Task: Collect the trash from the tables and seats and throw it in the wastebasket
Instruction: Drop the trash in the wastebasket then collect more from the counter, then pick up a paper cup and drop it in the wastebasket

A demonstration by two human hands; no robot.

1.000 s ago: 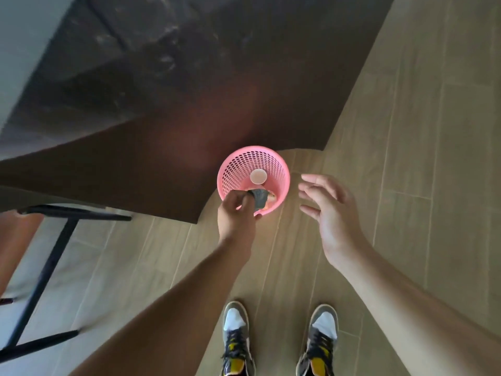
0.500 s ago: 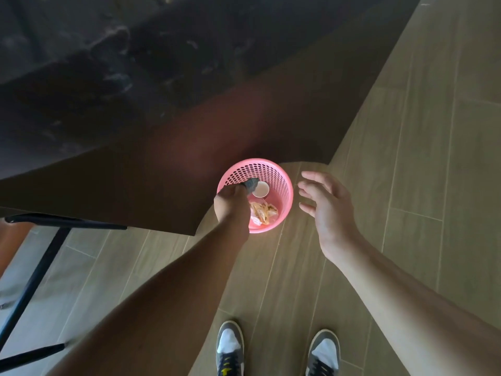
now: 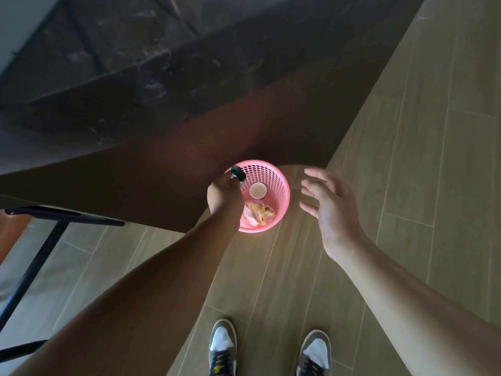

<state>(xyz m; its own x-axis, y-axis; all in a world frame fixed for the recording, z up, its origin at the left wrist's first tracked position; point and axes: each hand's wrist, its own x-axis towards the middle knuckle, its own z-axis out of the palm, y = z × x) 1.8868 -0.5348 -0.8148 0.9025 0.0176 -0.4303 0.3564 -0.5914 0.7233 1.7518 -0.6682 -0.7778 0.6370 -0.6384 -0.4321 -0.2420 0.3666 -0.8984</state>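
Observation:
A pink perforated wastebasket (image 3: 273,176) stands on the floor against a dark wall base. Inside lie a small paper cup (image 3: 257,190) and crumpled yellow-white wrappers (image 3: 259,213). My left hand (image 3: 223,195) hovers over the basket's left rim and pinches a small dark green wrapper (image 3: 238,172) that sticks out above the fingers. My right hand (image 3: 329,204) floats to the right of the basket with its fingers spread and holds nothing.
A dark brown wall (image 3: 151,164) runs diagonally behind the basket. Black metal furniture legs (image 3: 54,221) stand at the left. The wood-look tile floor (image 3: 406,158) stretches to the right. My two shoes (image 3: 222,348) are at the bottom.
My left hand has shifted from the basket's near rim toward its far-left rim, still holding the dark wrapper. My right hand has opened a little wider.

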